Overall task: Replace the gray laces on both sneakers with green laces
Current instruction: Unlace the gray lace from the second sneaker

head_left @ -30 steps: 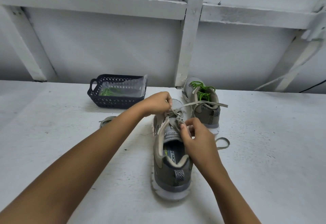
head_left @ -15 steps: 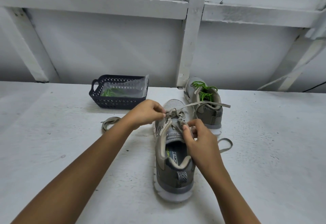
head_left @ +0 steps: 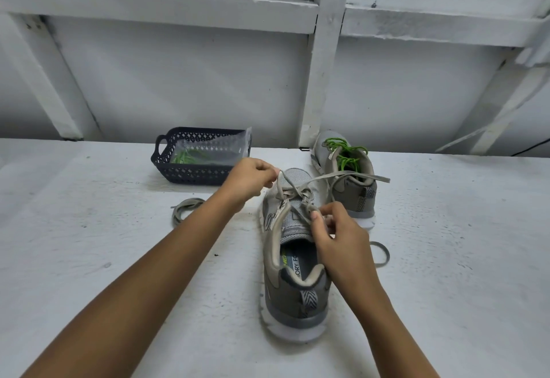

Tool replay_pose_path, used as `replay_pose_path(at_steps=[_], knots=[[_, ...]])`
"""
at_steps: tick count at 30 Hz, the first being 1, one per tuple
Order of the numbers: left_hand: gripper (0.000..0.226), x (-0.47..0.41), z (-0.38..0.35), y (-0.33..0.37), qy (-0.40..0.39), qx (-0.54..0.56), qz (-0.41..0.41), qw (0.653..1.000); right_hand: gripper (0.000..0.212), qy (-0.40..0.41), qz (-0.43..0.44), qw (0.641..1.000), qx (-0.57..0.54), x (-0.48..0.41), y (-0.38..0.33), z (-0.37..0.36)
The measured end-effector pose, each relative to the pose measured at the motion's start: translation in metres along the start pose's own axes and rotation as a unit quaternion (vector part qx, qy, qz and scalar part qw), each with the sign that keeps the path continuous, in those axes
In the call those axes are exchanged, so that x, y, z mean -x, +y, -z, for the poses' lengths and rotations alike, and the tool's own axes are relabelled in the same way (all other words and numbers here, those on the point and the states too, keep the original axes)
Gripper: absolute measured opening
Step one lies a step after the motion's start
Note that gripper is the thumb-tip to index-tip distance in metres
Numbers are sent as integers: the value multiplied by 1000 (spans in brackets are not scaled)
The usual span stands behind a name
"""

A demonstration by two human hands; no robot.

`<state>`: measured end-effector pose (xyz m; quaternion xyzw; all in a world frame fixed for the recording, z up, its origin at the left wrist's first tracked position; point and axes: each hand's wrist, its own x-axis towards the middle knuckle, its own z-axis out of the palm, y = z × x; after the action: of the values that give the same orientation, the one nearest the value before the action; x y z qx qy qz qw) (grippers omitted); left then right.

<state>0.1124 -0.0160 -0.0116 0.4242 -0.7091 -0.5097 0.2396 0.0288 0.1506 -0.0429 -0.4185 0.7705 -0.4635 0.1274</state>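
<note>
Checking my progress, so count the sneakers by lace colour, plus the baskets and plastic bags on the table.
Sneakers with green laces: 1
Sneakers with gray laces: 1
Baskets: 1
Plastic bags: 1
Total: 4

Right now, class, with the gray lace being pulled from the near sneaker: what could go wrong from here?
1. The free end of the gray lace lies across the far sneaker; as the left hand pulls, it may snag the green laces or drag that shoe.
2. The right hand seems only to pinch lace, so a hard tug could tip the near sneaker.
</note>
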Motion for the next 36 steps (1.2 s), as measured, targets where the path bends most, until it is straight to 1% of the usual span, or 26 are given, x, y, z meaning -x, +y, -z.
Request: replay_pose_path(at_steps=[2, 4, 5, 7, 9, 11, 13, 15, 17, 19, 20, 22, 23, 25, 26, 28, 29, 31, 32, 34, 36], knots=[[23, 3, 0, -2, -27, -38, 12, 999, 9, 0, -3, 1000, -1, 0, 0, 0], [39, 5, 1, -6, -61, -65, 36, 995, 9, 2, -4, 1000, 2, -1, 1, -1], [42, 7, 0, -9, -77, -76, 41, 993, 10, 4, -4, 1000, 3, -1, 1, -1], [31, 10, -4, -12, -92, -93, 24, 991, 10, 6, -5, 1000, 3, -1, 1, -1], [17, 10, -8, -14, -67, -105, -6, 992, 12, 7, -5, 1000, 3, 0, 0, -1], [17, 9, -9, -14, -50, -105, -11, 993, 13, 8, -4, 1000, 4, 0, -1, 0], [18, 7, -2, -10, -62, -57, 26, 996, 13, 7, -6, 1000, 3, 0, -1, 0], [17, 4, 6, -4, -71, 32, 82, 994, 13, 7, -6, 1000, 0, 0, -1, -1], [18, 1, 15, -1, -62, 135, 126, 981, 14, 8, -6, 1000, -2, 1, -1, -1], [16, -1, 21, -1, -40, 205, 139, 968, 14, 10, -6, 1000, -2, 1, -2, 0], [15, -1, 22, -3, -31, 194, 132, 972, 15, 11, -6, 1000, -2, 1, -2, 0], [19, 4, 19, -9, -35, 104, 109, 988, 15, 11, -8, 1000, -3, 1, -3, 0], [24, 7, 15, -13, -52, 65, 101, 991, 15, 11, -9, 1000, -4, 1, -3, 0], [26, 12, 5, -21, -83, 39, 89, 992, 15, 12, -10, 1000, -4, 1, -3, 0], [22, 14, 0, -24, -80, 40, 73, 993, 15, 12, -10, 1000, -4, 1, -3, 0], [13, 15, -8, -31, -36, 30, 25, 999, 15, 12, -11, 1000, -5, 1, -3, -1], [11, 15, -11, -33, -13, 18, 1, 1000, 15, 13, -11, 1000, -6, 1, -3, 0], [11, 15, -12, -32, 8, 15, -20, 1000, 15, 14, -11, 1000, -7, 1, -3, -1], [11, 15, -10, -30, 11, 33, -21, 999, 15, 14, -11, 1000, -7, 1, -3, -1], [11, 13, -5, -25, 33, 114, 6, 993, 14, 12, -11, 1000, -8, 1, -3, -1], [12, 10, 3, -21, 75, 215, 45, 973, 14, 11, -9, 1000, -13, 2, -2, 0]])
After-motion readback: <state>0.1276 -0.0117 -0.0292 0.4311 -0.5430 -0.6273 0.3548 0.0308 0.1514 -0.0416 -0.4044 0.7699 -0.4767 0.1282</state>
